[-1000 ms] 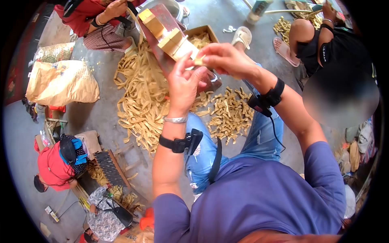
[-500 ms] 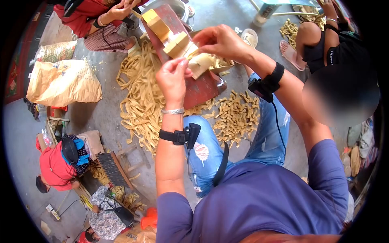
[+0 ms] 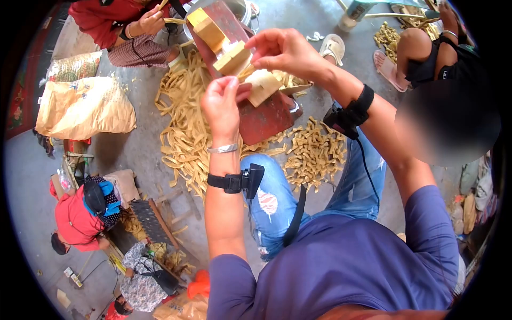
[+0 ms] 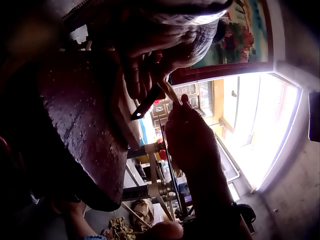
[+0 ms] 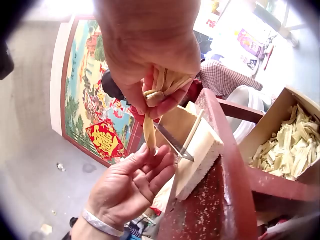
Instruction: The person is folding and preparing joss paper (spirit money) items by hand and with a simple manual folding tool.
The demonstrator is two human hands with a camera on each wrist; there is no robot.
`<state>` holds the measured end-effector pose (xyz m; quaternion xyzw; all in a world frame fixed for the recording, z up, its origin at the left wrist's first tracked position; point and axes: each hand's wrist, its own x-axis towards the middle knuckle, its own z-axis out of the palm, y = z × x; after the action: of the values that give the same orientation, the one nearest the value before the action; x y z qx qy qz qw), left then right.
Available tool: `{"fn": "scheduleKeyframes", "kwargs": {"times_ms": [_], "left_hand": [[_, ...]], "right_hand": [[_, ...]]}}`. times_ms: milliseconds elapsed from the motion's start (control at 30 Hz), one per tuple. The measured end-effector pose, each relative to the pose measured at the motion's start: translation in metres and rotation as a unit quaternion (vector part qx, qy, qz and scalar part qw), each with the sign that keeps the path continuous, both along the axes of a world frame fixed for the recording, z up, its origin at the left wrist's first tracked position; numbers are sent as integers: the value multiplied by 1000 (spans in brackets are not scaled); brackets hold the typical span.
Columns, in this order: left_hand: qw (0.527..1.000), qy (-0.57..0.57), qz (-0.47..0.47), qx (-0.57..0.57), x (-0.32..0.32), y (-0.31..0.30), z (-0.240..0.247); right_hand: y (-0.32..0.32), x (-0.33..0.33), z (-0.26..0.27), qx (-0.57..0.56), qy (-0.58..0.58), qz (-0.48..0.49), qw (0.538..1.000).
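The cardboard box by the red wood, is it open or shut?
Open. In the right wrist view, no lid covers the cardboard box, and you can see pale strips inside.

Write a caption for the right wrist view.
The right hand and left hand pinch a yellowish strip beside a wooden block on a red bench.

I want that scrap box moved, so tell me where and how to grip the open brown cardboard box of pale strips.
I'd pinch the open brown cardboard box from above, by the wall farthest from the red wooden bench. That thin edge stands above the pale strips; the bench's rail crowds the near side.
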<state>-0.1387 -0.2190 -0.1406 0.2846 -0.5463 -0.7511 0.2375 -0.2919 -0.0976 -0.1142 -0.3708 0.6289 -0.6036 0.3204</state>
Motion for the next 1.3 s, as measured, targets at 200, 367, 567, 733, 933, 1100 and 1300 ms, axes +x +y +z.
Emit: {"fn": "scheduleKeyframes", "kwargs": {"times_ms": [200, 367, 567, 733, 933, 1100, 1300], "left_hand": [[996, -58, -28, -61, 0, -4, -9], [985, -139, -10, -104, 9, -7, -16], [993, -80, -51, -73, 31, 16, 16], [994, -65, -88, -2, 48, 43, 40], [991, -64, -121, 5, 80, 80, 40], [986, -99, -119, 57, 97, 92, 27], [979, -73, -179, 72, 89, 127, 27]], "right_hand": [[-6, -7, -29, 0, 81, -21, 997], [6, -13, -34, 36, -143, -110, 983], [48, -2, -39, -166, -467, -43, 867], [80, 24, -26, -203, -440, -71, 872], [125, 56, -28, -100, -357, -194, 908], [162, 97, -78, 134, 27, -116, 984], [149, 145, -22, 6, 8, -69, 998]]}}
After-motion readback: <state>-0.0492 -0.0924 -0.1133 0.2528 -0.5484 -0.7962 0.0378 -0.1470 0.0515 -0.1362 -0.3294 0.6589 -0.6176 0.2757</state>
